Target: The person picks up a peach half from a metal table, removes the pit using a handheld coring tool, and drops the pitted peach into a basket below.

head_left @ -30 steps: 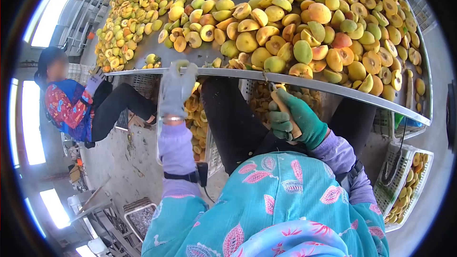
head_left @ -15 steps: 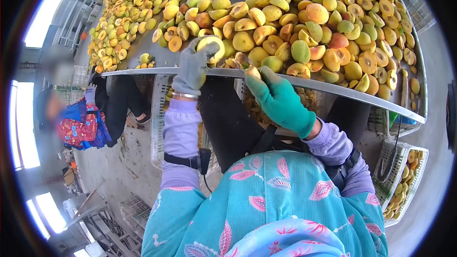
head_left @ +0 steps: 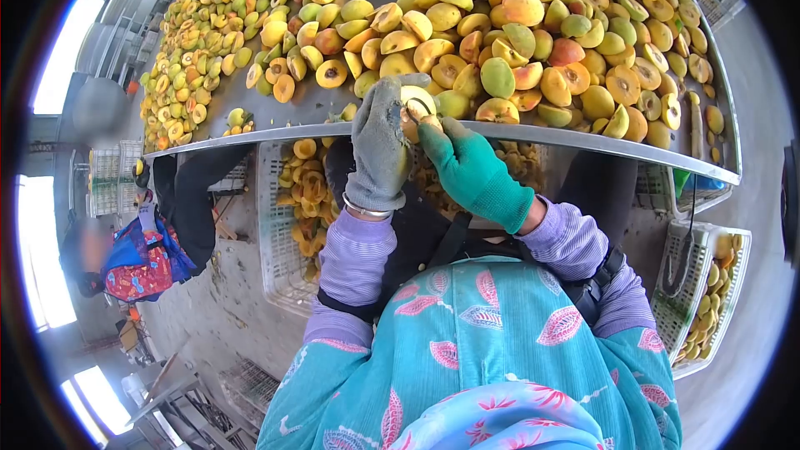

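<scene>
My left hand [head_left: 379, 146], in a grey glove, is closed round a yellow peach half [head_left: 419, 98], cut side toward me, above the table's near edge. In a green glove, my right hand [head_left: 475, 171] grips a small pitting tool [head_left: 423, 117]; its thin curved metal end rests on the cut face of the peach half. The fingers hide most of the tool's handle. Just beyond both hands lie many halved peaches [head_left: 496, 77], yellow, green and red, heaped on the metal table [head_left: 292, 129].
Beneath the table edge stands a white crate [head_left: 273, 233] with peach pieces. Another crate [head_left: 667, 308] of halves is on the floor at right. A person [head_left: 150, 250] in a red and blue patterned top sits at the left along the table. A stick-like object [head_left: 697, 129] lies at the table's right.
My left hand has moved right and slightly down, bringing the peach half against the tool in my right hand. The right hand has shifted slightly left. The view has turned a little.
</scene>
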`<state>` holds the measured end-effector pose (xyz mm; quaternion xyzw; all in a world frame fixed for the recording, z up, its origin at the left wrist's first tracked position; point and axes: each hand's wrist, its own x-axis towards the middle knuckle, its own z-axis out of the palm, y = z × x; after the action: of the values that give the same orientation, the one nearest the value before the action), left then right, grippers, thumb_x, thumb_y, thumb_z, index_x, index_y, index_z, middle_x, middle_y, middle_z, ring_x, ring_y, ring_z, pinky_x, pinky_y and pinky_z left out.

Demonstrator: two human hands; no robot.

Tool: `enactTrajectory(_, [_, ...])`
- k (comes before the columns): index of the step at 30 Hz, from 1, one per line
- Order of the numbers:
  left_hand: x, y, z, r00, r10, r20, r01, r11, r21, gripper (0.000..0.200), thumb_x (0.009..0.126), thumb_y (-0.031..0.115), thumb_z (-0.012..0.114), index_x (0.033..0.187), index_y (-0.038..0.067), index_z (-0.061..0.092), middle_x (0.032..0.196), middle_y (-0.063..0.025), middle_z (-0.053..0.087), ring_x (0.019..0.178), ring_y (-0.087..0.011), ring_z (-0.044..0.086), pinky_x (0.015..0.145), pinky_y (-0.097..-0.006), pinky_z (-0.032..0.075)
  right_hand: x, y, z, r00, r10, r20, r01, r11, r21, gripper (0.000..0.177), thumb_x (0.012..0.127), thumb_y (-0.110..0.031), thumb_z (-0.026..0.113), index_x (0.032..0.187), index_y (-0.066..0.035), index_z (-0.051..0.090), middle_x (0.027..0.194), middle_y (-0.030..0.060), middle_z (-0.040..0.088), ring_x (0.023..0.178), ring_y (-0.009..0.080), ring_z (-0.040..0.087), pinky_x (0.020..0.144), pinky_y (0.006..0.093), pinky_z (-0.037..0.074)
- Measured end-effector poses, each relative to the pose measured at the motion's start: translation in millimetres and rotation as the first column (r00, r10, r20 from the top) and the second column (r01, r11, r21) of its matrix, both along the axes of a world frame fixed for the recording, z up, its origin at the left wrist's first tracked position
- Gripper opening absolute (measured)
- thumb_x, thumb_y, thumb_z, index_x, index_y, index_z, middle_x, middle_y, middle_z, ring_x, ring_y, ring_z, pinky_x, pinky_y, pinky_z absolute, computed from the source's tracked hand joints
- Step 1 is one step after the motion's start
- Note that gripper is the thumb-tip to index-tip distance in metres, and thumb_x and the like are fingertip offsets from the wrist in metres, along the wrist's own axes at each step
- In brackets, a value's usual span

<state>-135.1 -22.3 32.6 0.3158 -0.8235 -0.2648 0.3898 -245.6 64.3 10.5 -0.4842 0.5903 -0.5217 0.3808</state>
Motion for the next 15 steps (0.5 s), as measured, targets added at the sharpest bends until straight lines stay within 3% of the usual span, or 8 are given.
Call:
enactTrajectory(1, [-3, 2, -1, 1.0, 0.028, -0.014, -0.028, 0.999, 0.023, 0.02, 0.095, 0.019, 0.058, 0.103, 0.001, 0.064, 0.101, -0.0086, 0.067, 0.084, -0.0184, 0.064, 0.075, -0.0298, 0.051, 1, -2, -6, 1.0, 0.01, 0.028, -0.009, 0.999, -0.042, 0.035, 0.101, -0.032, 0.05, 0.098, 0.002, 0.057, 0.073, 0.0236, 0.062, 0.069, 0.0404, 0.063, 0.061, 0.045, 0.048])
enactTrajectory(3, [-11, 7, -6, 0.963, 0.1, -0.251, 0.0, 0.928, 0.371, 0.025, 0.099, 0.023, 0.054, 0.1, 0.001, 0.066, 0.094, -0.0057, 0.066, 0.079, -0.0129, 0.061, 0.071, -0.026, 0.049, 5, -5, -26, 0.996, 0.029, 0.081, -0.019, 0.992, -0.126, 0.036, 0.101, -0.033, 0.05, 0.098, 0.003, 0.057, 0.073, 0.0235, 0.061, 0.068, 0.0395, 0.063, 0.062, 0.0446, 0.049])
enactTrajectory(6, [-9, -4, -25, 0.967, 0.137, -0.214, 0.007, 0.828, 0.56, 0.024, 0.098, 0.021, 0.052, 0.101, 0.001, 0.067, 0.088, -0.0077, 0.069, 0.077, -0.0186, 0.066, 0.07, -0.0302, 0.052, 3, 1, -35, 0.993, 0.035, 0.109, -0.031, 0.999, -0.044, 0.04, 0.102, -0.036, 0.048, 0.097, 0.002, 0.057, 0.068, 0.0171, 0.06, 0.064, 0.0317, 0.063, 0.058, 0.04, 0.048])
enactTrajectory(8, [-15, -6, -15, 0.973, 0.1, -0.207, 0.098, 0.631, 0.77, 0.029, 0.1, 0.023, 0.051, 0.098, 0.0, 0.068, 0.086, -0.0075, 0.069, 0.073, -0.0167, 0.065, 0.069, -0.0285, 0.051, 10, 8, -29, 0.946, 0.009, 0.325, -0.029, 0.998, 0.055, 0.043, 0.103, -0.04, 0.046, 0.096, 0.0, 0.058, 0.066, 0.0111, 0.059, 0.061, 0.0247, 0.062, 0.055, 0.0352, 0.047])
enactTrajectory(9, [-17, -10, -10, 0.996, 0.023, -0.09, 0.051, 0.677, 0.734, 0.034, 0.102, 0.025, 0.049, 0.095, -0.001, 0.069, 0.084, -0.0083, 0.069, 0.069, -0.0146, 0.063, 0.066, -0.0262, 0.051, 13, 11, -26, 0.903, -0.01, 0.429, -0.042, 0.993, 0.11, 0.044, 0.103, -0.042, 0.045, 0.095, -0.001, 0.058, 0.065, 0.0081, 0.058, 0.06, 0.0212, 0.062, 0.054, 0.0328, 0.047])
enactTrajectory(12, [-25, -14, -3, 0.997, -0.077, -0.023, 0.075, 0.79, 0.609, 0.034, 0.101, 0.026, 0.05, 0.095, -0.002, 0.069, 0.082, -0.0089, 0.068, 0.068, -0.0149, 0.062, 0.064, -0.0271, 0.053, 12, 11, -12, 0.606, -0.038, 0.795, -0.285, 0.922, 0.261, 0.048, 0.105, -0.047, 0.035, 0.092, -0.007, 0.059, 0.067, 0.0033, 0.054, 0.049, 0.0118, 0.047, 0.05, 0.0258, 0.041])
enactTrajectory(13, [-31, -16, -7, 0.991, -0.015, -0.134, 0.099, 0.752, 0.651, 0.034, 0.101, 0.026, 0.05, 0.096, -0.002, 0.067, 0.08, -0.0088, 0.066, 0.068, -0.0139, 0.062, 0.063, -0.0277, 0.053, 13, 11, -10, 0.441, -0.001, 0.897, -0.342, 0.924, 0.169, 0.048, 0.104, -0.05, 0.036, 0.091, -0.009, 0.057, 0.065, 0.0015, 0.052, 0.047, 0.0111, 0.045, 0.048, 0.0258, 0.039])
enactTrajectory(15, [-29, -29, 0, 0.941, -0.2, -0.272, 0.338, 0.579, 0.742, 0.035, 0.101, 0.027, 0.047, 0.098, -0.002, 0.066, 0.079, -0.0094, 0.066, 0.068, -0.0142, 0.062, 0.062, -0.0278, 0.054, 7, 6, -6, 0.082, 0.082, 0.993, -0.389, 0.92, -0.044, 0.048, 0.101, -0.056, 0.038, 0.088, -0.013, 0.054, 0.061, -0.002, 0.047, 0.044, 0.0099, 0.042, 0.044, 0.0259, 0.037])
